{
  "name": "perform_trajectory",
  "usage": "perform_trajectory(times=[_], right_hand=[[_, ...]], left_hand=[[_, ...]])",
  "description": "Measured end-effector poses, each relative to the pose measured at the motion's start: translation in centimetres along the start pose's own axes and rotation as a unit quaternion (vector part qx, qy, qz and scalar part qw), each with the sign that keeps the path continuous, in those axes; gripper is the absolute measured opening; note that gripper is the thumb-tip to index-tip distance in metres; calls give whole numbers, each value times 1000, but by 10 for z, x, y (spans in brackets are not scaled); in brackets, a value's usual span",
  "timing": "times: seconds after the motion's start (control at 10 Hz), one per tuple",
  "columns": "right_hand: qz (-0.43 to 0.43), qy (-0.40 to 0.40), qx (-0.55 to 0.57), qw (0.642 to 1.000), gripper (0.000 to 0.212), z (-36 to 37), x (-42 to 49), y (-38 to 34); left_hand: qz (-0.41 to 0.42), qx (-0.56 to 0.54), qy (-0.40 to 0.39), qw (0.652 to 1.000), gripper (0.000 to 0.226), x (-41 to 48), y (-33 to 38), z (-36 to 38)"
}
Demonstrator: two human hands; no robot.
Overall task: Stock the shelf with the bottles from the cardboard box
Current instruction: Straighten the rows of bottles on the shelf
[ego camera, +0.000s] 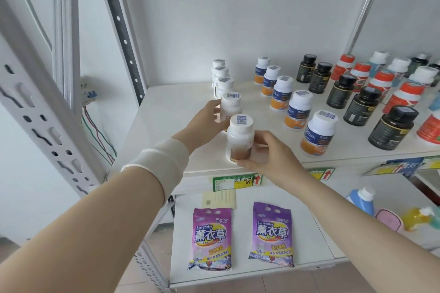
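A white shelf board (166, 112) carries rows of pill bottles. At its left runs a row of white bottles with white caps. My right hand (264, 154) grips the front white bottle (239, 140), which stands near the shelf's front edge. My left hand (207, 119) is wrapped around the second white bottle (231, 107) just behind it. Further back in that row stand three more white bottles (222, 78). The cardboard box is out of sight.
Right of the white row stand rows of blue-and-orange bottles (297, 112), black bottles (362, 107) and red-capped bottles (404, 97). A perforated metal post (42, 112) rises at left. The lower shelf (316, 240) holds two purple lavender bags (212, 238) and detergent bottles (362, 200).
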State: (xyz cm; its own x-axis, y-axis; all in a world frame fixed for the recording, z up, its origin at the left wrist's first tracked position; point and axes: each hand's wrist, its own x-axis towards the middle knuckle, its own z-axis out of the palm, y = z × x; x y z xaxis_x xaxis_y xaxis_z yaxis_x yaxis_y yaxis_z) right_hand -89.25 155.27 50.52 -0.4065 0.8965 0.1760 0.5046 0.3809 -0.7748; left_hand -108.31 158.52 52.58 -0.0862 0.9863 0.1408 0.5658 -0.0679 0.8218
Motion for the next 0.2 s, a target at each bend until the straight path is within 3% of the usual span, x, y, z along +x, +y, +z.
perform_trajectory(times=[0.1, 0.2], right_hand=[[-28, 55, -103, 993, 62, -7, -10, 0], [-38, 102, -222, 969, 54, -19, -14, -2]], left_hand=[[3, 203, 33, 979, 64, -19, 3, -3], [27, 385, 63, 920, 55, -33, 19, -6]])
